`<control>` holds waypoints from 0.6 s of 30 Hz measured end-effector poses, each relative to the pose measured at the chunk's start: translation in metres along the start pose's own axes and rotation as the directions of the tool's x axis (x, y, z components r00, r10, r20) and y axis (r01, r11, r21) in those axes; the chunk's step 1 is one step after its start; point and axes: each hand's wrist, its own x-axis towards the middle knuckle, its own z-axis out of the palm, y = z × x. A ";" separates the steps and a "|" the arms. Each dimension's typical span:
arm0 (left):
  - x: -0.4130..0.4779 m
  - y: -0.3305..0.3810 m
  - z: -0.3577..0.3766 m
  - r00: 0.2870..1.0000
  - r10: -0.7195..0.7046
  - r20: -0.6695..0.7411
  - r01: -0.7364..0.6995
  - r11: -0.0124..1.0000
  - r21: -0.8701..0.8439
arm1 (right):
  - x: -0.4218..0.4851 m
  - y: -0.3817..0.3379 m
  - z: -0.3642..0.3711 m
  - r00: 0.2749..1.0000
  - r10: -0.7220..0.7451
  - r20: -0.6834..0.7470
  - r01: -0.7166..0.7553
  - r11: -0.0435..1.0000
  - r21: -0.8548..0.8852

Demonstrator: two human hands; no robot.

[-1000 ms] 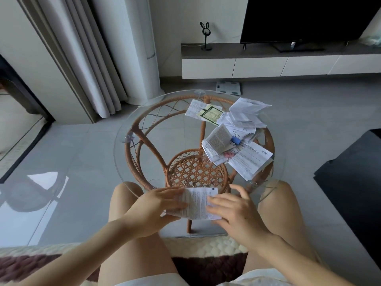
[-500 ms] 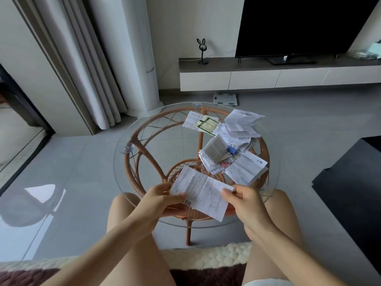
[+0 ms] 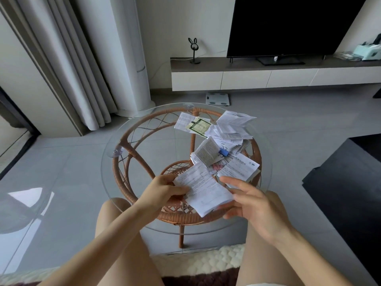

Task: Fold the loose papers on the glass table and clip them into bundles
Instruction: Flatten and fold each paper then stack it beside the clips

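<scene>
— Start on the left. What is that hand doing?
— The left hand pinches the sheet by its left edge, with the thumb on top and the fingers beneath.
— Where is the sheet?
— Over the desk at about 6 o'clock, near the rim closest to the person. It is printed side up, and its long side runs from 11 to 5 o'clock.
— And the other hand?
— The right hand is spread loose and grips nothing. Its lower fingers touch the sheet's right corner from beneath, and the thumb stands off above it.
— The other papers?
— They lie loose on the desk. A slip with green print is at 12 o'clock. A crumpled pile runs from 1 round to 4 o'clock, and its near end is just beyond the right hand.
— Any clips?
— A blue clip sits in the pile at about 3 o'clock. I cannot tell whether it clamps anything.
— Past the desk?
— A scale lies on the floor at 12 o'clock.
</scene>
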 end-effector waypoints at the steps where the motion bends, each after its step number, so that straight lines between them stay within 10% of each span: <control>1: 0.002 0.002 -0.001 1.000 -0.009 0.023 0.010 1.000 -0.013 | 0.001 -0.003 -0.004 1.000 -0.008 0.022 0.009 1.000 -0.024; 18: 0.001 0.005 0.007 0.979 -0.063 0.193 0.091 0.987 -0.135 | 0.037 0.004 0.013 0.968 -0.121 -0.219 0.044 0.944 -0.327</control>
